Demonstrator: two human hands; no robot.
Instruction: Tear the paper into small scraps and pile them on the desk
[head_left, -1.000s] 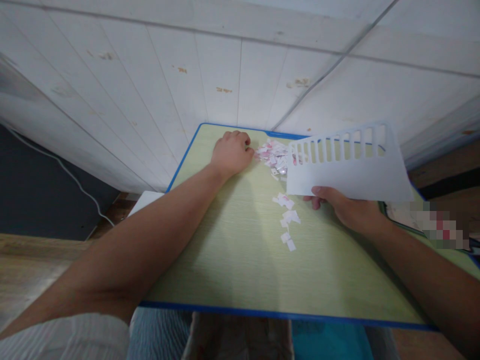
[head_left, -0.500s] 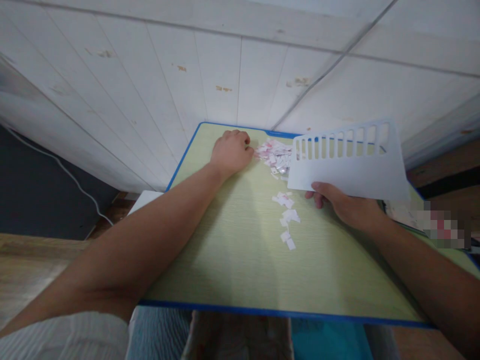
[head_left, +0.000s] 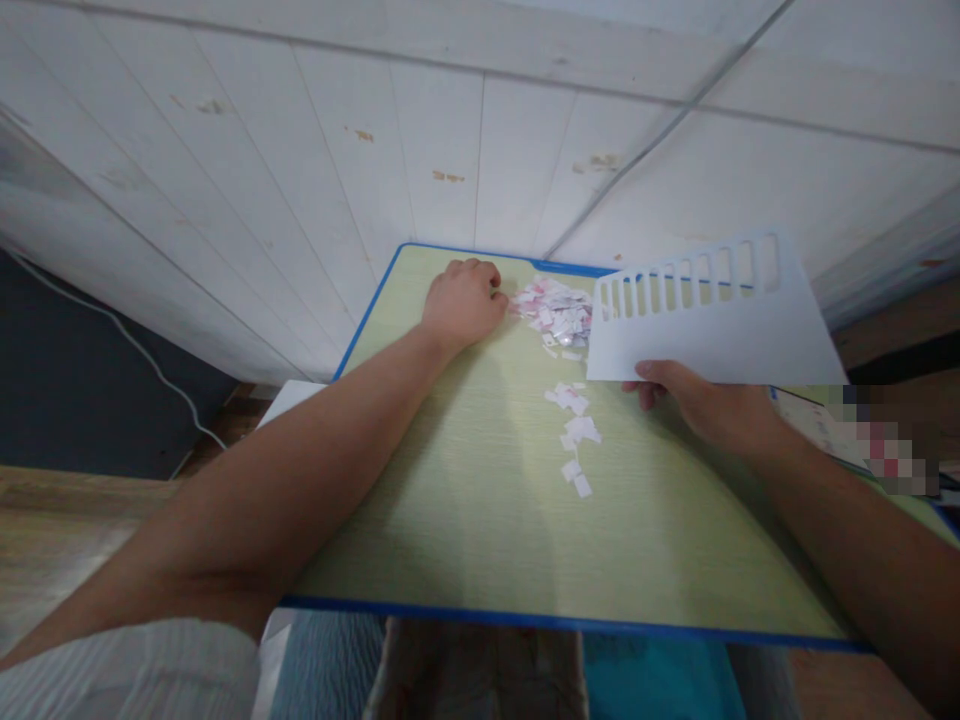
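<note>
My left hand [head_left: 465,303] rests on the board near its far edge, fingers curled in, right at the left side of a heap of small paper pieces [head_left: 559,312], white and pale pink. Whether its fingertips pinch a piece is hidden. My right hand [head_left: 679,395] is closed on the lower edge of a thin white plastic sheet [head_left: 705,340] with a row of slots of growing width along its top. This sheet is tilted up and overlaps the heap's right side. Nearer to me, a short trail of loose paper pieces [head_left: 579,432] lies on the wood.
A pale wood-grain tabletop [head_left: 480,530] with a blue rim carries everything, against a white plank wall [head_left: 435,120]. A grey cable [head_left: 660,135] runs down the wall. Printed material [head_left: 817,425], partly blurred out, lies at the right edge. A dark panel [head_left: 90,380] stands left.
My right hand has shifted slightly to the right with the slotted sheet, which now leans differently and uncovers more of the heap. My left hand has stayed in place.
</note>
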